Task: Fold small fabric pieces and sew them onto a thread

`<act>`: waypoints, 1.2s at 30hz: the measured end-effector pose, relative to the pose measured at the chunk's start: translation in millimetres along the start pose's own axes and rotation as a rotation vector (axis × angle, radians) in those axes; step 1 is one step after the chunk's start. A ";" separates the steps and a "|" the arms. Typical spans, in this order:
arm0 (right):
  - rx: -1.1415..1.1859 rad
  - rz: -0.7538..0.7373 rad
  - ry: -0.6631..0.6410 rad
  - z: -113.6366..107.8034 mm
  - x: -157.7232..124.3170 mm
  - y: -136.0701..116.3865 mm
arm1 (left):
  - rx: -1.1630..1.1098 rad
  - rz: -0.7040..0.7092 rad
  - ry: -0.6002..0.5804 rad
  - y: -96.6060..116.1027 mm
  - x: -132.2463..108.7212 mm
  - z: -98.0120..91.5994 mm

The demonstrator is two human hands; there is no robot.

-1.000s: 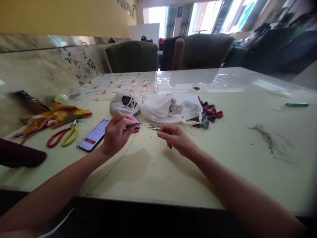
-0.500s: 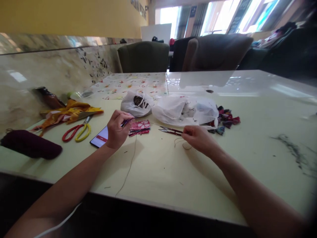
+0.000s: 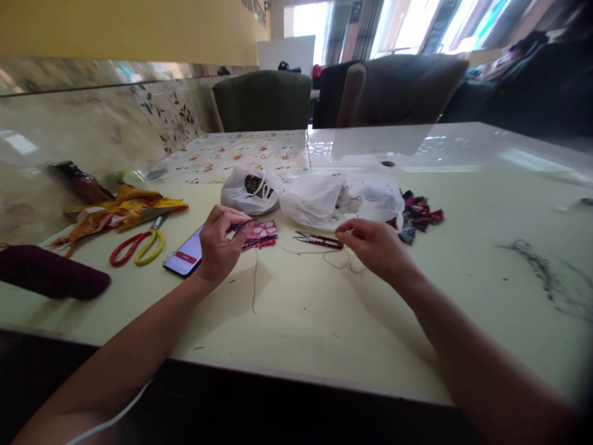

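My left hand (image 3: pixel 221 242) is closed in a pinch on a small dark purple piece of cloth (image 3: pixel 239 226), held over the table. Just right of it lies a little stack of pink patterned cloth pieces (image 3: pixel 262 231). A pale thread (image 3: pixel 254 287) hangs down below the left hand, and more of it curls across the table towards the right hand. Thread snips (image 3: pixel 319 240) with dark red handles lie beside the fingertips of my right hand (image 3: pixel 373 243). Its thumb and fingers are pressed together; whatever they pinch is too small to make out.
Left are a phone (image 3: pixel 185 256), red-and-yellow-handled scissors (image 3: pixel 139 244), orange cloth (image 3: pixel 132 204) and a dark purple thread spool (image 3: pixel 53 272). Behind the hands stand two white plastic bags (image 3: pixel 310 201), with dark cloth bundles (image 3: pixel 419 216) beside them. Loose threads (image 3: pixel 540 272) lie at right.
My right hand has shifted slightly up, and its fingers have come off the snips, which now lie by it. The thread's tail below my left hand has drawn back from the table edge.
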State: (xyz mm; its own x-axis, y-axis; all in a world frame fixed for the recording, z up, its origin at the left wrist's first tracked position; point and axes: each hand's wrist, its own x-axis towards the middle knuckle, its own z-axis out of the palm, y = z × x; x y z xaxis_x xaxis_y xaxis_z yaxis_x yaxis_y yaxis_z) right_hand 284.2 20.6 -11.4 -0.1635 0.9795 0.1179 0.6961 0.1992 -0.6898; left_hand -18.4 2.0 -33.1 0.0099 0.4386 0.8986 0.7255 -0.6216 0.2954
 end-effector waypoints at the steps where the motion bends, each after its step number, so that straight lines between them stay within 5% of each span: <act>1: 0.139 -0.033 -0.016 5.2 -3.3 -4.1 | -0.012 0.010 -0.017 5.4 -1.2 1.9; 9: 0.771 0.006 -0.404 54.4 -24.9 -24.2 | -0.107 0.262 -0.165 39.5 -17.2 11.5; 15: 0.931 0.104 -0.506 55.3 -26.7 -25.8 | -0.104 0.381 -0.234 44.6 -23.6 9.2; 29: 0.581 -0.002 -0.567 44.6 -19.1 -12.7 | 0.009 0.350 -0.099 28.6 -13.0 0.0; 36: 0.137 -0.159 -0.634 26.1 -17.5 -14.4 | 0.000 0.326 -0.076 26.8 -10.4 -1.1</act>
State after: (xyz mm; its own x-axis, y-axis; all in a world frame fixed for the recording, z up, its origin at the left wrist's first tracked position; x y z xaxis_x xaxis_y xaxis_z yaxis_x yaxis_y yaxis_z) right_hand 258.8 -0.2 -22.1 -0.6658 0.7220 -0.1881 0.5407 0.2933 -0.7884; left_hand 0.3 -19.9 -34.2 0.2926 0.2636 0.9192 0.6759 -0.7370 -0.0038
